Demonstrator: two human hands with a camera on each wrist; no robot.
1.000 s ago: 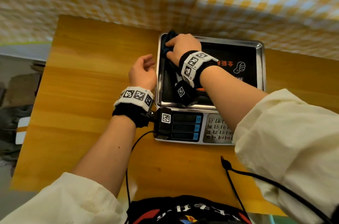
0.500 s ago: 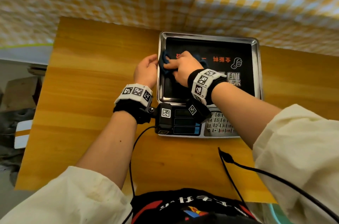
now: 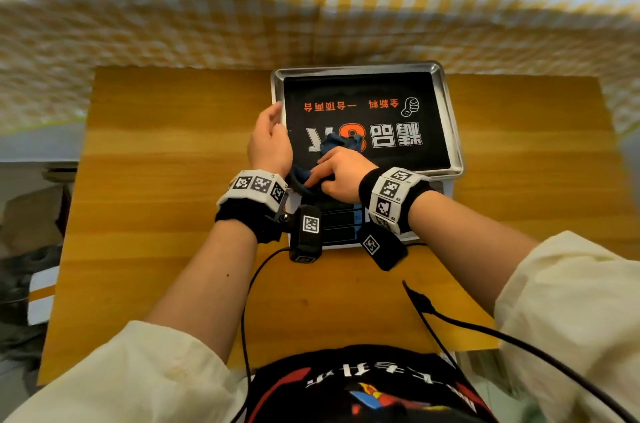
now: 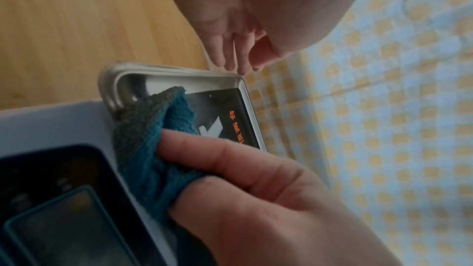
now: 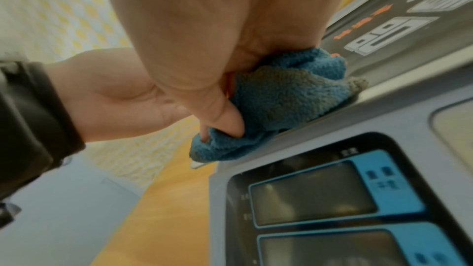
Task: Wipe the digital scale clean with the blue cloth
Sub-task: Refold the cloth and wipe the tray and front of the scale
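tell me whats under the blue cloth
The near left corner of the scale's steel pan lies under the cloth, bunched in the right hand. Any dirt beneath is covered.

We see the digital scale (image 3: 367,117) at twelve o'clock on the table, steel tray with a black printed sheet on top. The blue cloth (image 3: 337,145), bunched, lies over the tray's seven o'clock corner.

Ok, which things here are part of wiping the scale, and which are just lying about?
Part of the job:
scale
blue cloth
right hand gripping it
left hand at the scale's edge

Lying about:
wooden table
checked cloth behind
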